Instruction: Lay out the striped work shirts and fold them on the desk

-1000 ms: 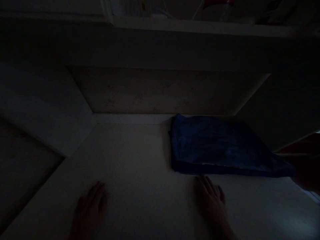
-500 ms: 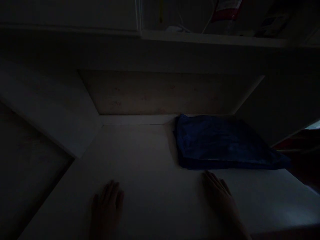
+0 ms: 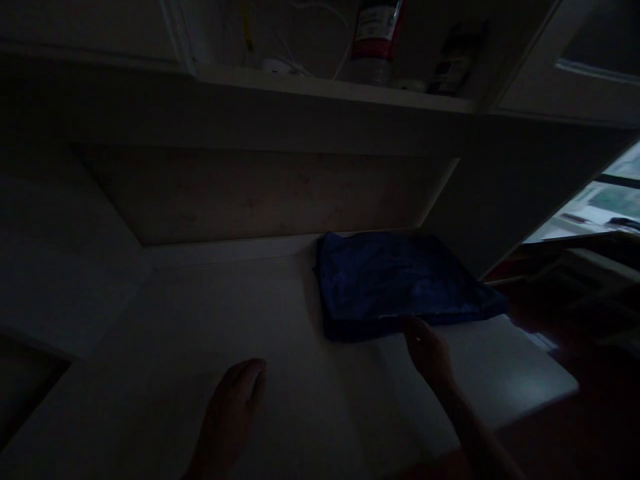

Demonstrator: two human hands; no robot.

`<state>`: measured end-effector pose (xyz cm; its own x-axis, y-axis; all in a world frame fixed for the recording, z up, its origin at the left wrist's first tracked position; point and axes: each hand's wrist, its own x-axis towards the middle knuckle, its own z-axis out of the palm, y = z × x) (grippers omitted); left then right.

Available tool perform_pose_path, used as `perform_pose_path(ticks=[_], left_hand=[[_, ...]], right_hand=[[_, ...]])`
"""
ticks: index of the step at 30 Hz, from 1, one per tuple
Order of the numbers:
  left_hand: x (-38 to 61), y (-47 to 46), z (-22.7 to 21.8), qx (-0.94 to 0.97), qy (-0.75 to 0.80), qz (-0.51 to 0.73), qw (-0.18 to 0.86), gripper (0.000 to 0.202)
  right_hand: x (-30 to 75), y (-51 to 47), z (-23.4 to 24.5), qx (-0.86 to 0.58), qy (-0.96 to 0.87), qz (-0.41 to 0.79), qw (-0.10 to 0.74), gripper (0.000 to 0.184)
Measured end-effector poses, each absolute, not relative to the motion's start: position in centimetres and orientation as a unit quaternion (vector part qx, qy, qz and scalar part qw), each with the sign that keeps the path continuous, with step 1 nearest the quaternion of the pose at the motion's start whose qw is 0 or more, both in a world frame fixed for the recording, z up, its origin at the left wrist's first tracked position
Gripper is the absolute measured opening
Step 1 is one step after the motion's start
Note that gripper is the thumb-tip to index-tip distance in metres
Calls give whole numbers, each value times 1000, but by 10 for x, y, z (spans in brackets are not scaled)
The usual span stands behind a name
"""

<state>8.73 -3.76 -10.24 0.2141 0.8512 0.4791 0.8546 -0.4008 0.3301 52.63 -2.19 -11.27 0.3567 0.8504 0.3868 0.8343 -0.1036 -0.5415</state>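
Note:
A dark blue folded cloth [image 3: 390,277] lies flat in layers on the white desktop [image 3: 225,307], towards the back right; the dim light hides what kind of cloth it is. At its front edge, my right hand [image 3: 427,350] has thumb and fingers closed on the fabric in a pinch. My left hand [image 3: 235,397] hovers over or rests on the desktop further left, holding nothing. Its fingers are slightly bent and the thumb stands apart from them.
Above the desktop runs a shelf [image 3: 330,87] carrying a red-labelled bottle [image 3: 376,33], a dark jar [image 3: 455,60] and a white cord [image 3: 345,47]. Side panels close in the desk left and right. A bright window [image 3: 595,200] shows at far right.
My right hand has moved up from flat on the desktop to the cloth's front edge and closed there. My left hand has lifted and bent its fingers. The view has turned right.

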Motion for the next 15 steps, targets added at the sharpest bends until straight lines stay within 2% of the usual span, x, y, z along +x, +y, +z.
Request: perform_pose_path(ticks=[3, 6, 10, 15], left_hand=[[162, 9, -73, -829, -479, -277, -80, 25], [224, 55, -63, -874, -425, -203, -120, 29], [268, 92, -74, -915, -365, -122, -119, 48], [280, 101, -85, -926, -358, -89, -80, 36]], right_hand=[[547, 19, -84, -758, -568, -36, 318, 39], [572, 49, -72, -789, -566, -35, 237, 47], [616, 57, -79, -793, -591, -20, 146, 52], [662, 50, -100, -746, -656, 23, 110, 57]])
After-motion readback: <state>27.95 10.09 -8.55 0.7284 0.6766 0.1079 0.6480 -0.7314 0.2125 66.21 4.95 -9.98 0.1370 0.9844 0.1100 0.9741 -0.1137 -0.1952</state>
